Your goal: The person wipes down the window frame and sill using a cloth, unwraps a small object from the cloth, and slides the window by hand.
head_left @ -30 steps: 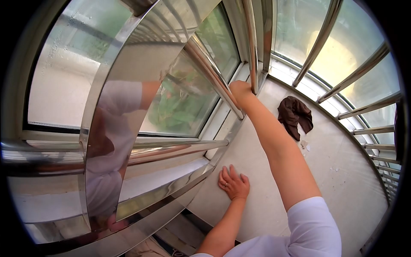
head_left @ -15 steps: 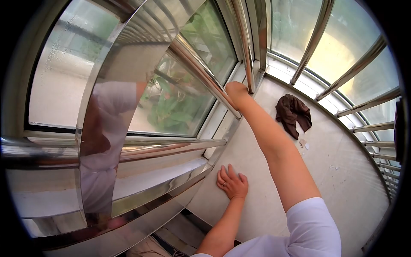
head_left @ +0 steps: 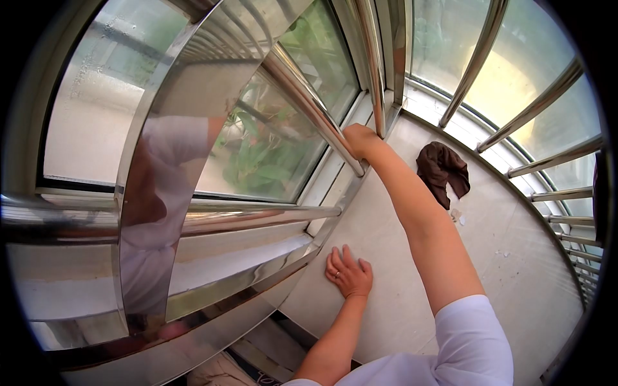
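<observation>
My left hand (head_left: 349,273) rests on the pale stone-like ledge (head_left: 393,283) with its fingers stretched out and a ring on one of them. My right arm reaches far forward across the ledge. At its end, my right hand (head_left: 362,141) goes between the shiny metal bars (head_left: 315,106) at the window corner, close to the white window frame (head_left: 325,168). Its fingers are hidden behind a bar, so whatever they hold or touch does not show. A crumpled dark brown cloth (head_left: 443,170) lies on the ledge to the right of my right forearm.
Metal bars (head_left: 473,64) curve round the ledge along the right-hand windows. Small pale flakes (head_left: 457,215) are scattered near the cloth. A wide polished metal strip (head_left: 187,148) rises at the left and mirrors my sleeve. Green plants (head_left: 257,154) show through the glass.
The view has shifted very slightly. My right hand stays among the bars at the corner, and my left hand keeps its place on the ledge.
</observation>
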Tool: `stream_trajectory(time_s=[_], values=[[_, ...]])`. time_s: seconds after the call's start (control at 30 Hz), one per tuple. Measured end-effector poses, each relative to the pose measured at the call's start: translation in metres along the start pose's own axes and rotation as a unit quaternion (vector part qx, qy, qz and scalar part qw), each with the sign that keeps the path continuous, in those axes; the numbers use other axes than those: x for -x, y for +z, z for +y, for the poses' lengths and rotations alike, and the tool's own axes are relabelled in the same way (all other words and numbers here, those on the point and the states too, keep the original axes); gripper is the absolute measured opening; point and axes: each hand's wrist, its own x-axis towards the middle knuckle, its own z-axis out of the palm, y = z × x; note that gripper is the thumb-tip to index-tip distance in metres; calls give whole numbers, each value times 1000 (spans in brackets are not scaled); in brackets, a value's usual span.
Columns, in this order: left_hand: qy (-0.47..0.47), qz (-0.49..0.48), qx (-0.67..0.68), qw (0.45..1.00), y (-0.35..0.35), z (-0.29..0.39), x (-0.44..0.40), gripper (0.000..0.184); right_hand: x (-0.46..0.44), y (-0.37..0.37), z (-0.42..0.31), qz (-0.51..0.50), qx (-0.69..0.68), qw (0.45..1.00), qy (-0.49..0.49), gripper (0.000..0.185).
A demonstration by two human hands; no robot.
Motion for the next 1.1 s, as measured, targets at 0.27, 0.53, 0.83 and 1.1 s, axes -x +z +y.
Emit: stream_trajectory(time_s=[0.27, 0.53, 0.83, 1.1], values=[[1, 6, -7, 1000, 0, 1, 3, 57, 45, -21, -6, 70, -218, 972, -59, 14], [-7, 3, 2, 1000, -3, 2, 2, 58, 202, -65, 33, -23, -250, 967, 37, 23], [-11, 9, 10, 1000, -1, 0, 3, 59, 191, -31, 88, 272, 46, 950, 149, 52], [-10, -10, 13, 1000, -4, 1, 2, 58, 136, -62, -19, 386, -28, 893, -228, 43]])
